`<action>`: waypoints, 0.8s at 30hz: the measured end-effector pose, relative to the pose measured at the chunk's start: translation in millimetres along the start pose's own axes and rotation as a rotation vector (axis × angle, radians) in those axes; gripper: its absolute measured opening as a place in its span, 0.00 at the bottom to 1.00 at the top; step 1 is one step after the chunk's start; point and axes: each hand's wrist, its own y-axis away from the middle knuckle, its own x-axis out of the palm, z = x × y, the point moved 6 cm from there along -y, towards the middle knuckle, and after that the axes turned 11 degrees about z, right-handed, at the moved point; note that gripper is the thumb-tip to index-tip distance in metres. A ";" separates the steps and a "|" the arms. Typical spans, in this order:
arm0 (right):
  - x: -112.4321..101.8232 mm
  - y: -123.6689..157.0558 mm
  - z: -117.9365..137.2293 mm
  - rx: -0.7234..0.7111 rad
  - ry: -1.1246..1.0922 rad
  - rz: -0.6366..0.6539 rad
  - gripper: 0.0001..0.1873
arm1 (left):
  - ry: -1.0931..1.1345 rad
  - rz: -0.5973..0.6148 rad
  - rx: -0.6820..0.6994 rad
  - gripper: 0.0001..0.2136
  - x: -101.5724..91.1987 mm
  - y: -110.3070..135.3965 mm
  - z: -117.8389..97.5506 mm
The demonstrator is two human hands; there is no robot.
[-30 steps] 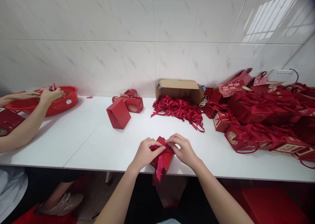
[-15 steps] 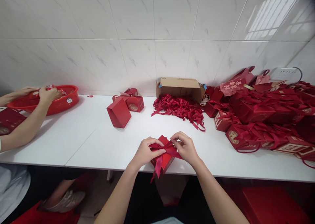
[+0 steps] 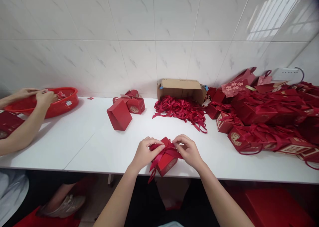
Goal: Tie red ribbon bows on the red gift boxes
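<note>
At the front edge of the surface (image 3: 99,147), near its middle, we had a red gift box (image 3: 165,160) between both hands. Our left hand (image 3: 147,154) pinched the bow of a red ribbon (image 3: 156,161) across the box, and our right hand (image 3: 188,150) pinched its right side, fingertips close together. Half a second earlier one tail hung down over the front; now it slanted left, and a gold emblem showed on the box's right face.

Gold emblems and characters also marked the boxes piled toward the right edge (image 3: 259,110); a pink card (image 3: 234,87) there bore writing too small to read surely. By the back edge, a cardboard carton (image 3: 181,84) spilled loose ribbons (image 3: 180,110). Near the left end, a co-worker's hands (image 3: 45,98) worked over a red basin (image 3: 62,110) of small wrapped packets, its white label (image 3: 68,103) illegible.
</note>
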 end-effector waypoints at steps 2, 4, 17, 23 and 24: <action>-0.3 1.1 -0.3 0.001 -0.012 -0.004 0.07 | -0.102 0.035 -0.003 0.08 2.7 -1.4 -2.2; -0.5 1.7 -0.6 -0.003 -0.019 -0.010 0.06 | -0.152 0.079 -0.003 0.08 5.7 -2.2 -3.1; -1.5 3.9 -7.1 -0.039 0.024 -0.074 0.07 | -0.135 0.158 0.029 0.08 13.9 -3.9 3.9; -2.5 6.1 -10.9 -0.019 0.012 -0.073 0.06 | -0.096 0.183 0.057 0.09 13.9 -4.7 5.3; -2.1 9.5 -12.0 -0.003 0.016 -0.073 0.05 | -0.095 0.179 0.047 0.08 14.2 -4.7 7.1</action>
